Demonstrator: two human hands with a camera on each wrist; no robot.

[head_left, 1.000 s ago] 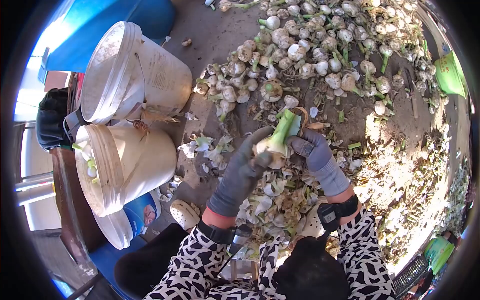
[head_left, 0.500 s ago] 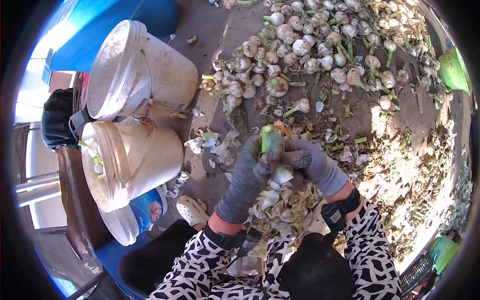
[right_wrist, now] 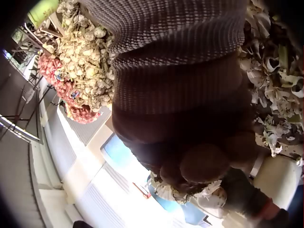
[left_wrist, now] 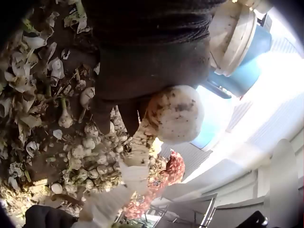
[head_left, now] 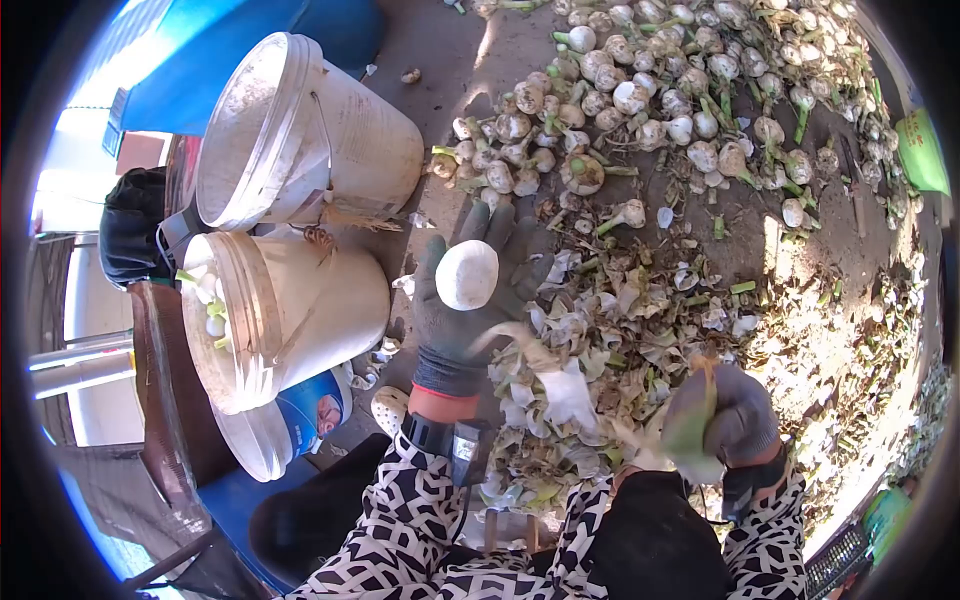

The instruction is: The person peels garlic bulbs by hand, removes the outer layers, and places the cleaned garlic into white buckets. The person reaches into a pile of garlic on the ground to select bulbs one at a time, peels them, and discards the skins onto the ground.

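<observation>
A pale, peeled garlic bulb (head_left: 467, 275) rests on the palm of my gloved left hand (head_left: 448, 330), whose fingers are spread and fairly straight. Brown marks dot the underside of that bulb (left_wrist: 176, 114) in the left wrist view. My gloved right hand (head_left: 742, 420), low on the right, has its fingers curled round a green garlic stalk with leafy skin (head_left: 690, 425). A blurred strip of papery skin (head_left: 568, 392) hangs in the air between the hands. In the right wrist view the back of the right hand (right_wrist: 185, 128) hides most of its grip.
Unpeeled garlic bulbs (head_left: 640, 95) lie heaped on the ground ahead. Peeled skins (head_left: 610, 330) pile up below the hands. On the left, two white buckets (head_left: 375, 150) lean over, the nearer one with garlic (head_left: 212, 310) inside. A clog (head_left: 390, 408) shows beside the left forearm.
The hands were together on the garlic; now they are apart. My right hand has swung down and right with the stalk and skin, while the left has turned palm up under the bare bulb.
</observation>
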